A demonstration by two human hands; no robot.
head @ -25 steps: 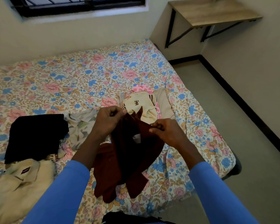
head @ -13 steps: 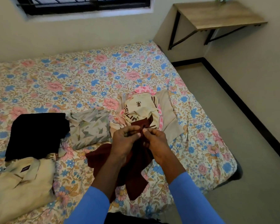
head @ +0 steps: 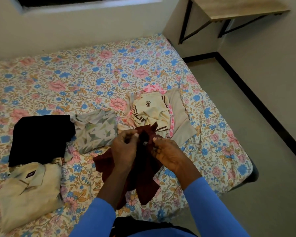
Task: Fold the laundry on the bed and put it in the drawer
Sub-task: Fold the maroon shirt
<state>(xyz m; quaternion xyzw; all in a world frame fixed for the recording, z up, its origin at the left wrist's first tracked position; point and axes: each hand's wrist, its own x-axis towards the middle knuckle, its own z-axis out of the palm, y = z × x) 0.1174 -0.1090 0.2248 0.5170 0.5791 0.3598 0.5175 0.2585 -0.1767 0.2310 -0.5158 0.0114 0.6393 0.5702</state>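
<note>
A crumpled maroon garment [head: 143, 175] hangs from both my hands above the near part of the floral bed [head: 85, 79]. My left hand [head: 125, 147] pinches its upper edge, and my right hand [head: 167, 151] pinches the same edge a little to the right. Behind them lies a loose pile with a cream printed shirt [head: 152, 112], pink cloth and a beige piece. To the left lie a folded grey patterned shirt [head: 96, 130], a folded black garment [head: 41, 137] and a cream collared shirt [head: 29, 192]. No drawer is in view.
The bed's right edge drops to a grey floor [head: 246, 134] with a black skirting along the wall. A wall-mounted wooden shelf [head: 236, 7] on black brackets sits at the top right. A window runs along the far wall.
My hands came down and together from a higher, wider hold on the maroon garment, then parted slightly. The garment sank lower, its bulk now bunched under my hands.
</note>
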